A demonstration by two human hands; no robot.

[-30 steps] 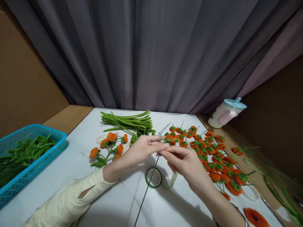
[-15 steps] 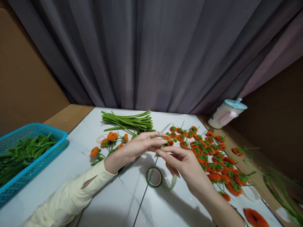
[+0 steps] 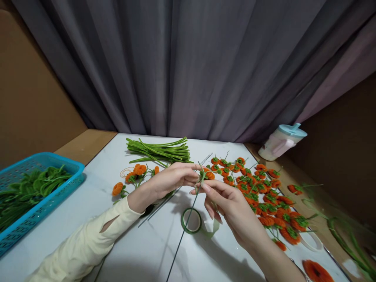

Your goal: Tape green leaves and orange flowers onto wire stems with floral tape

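Observation:
A long dark green wire stem point(image 3: 181, 238) runs from between my fingertips down toward the front of the table. My left hand point(image 3: 169, 181) comes in from the left, its thumb and fingers closed around the wire's upper end. Opposite it, my right hand point(image 3: 233, 205) pinches pale green floral tape against the wire, its fingertips close to the left ones. Beneath the hands, a roll of floral tape point(image 3: 199, 226) lies on the table. Just beyond the fingertips shows an orange flower head point(image 3: 209, 175); whether it is attached to the wire I cannot tell.
Several orange pipe-cleaner flower heads point(image 3: 268, 197) spread over the table's right side. Green stems point(image 3: 158, 150) lie in a bundle at the back, with finished-looking orange flowers point(image 3: 117, 189) nearer left. A blue basket point(image 3: 79, 172) holds green leaves. A lidded cup point(image 3: 280, 143) stands back right.
At my fingertips the green tape has shifted, with more loose ends showing by the wire's top. The wire's lower end has swung slightly right. My hands stay in nearly the same place.

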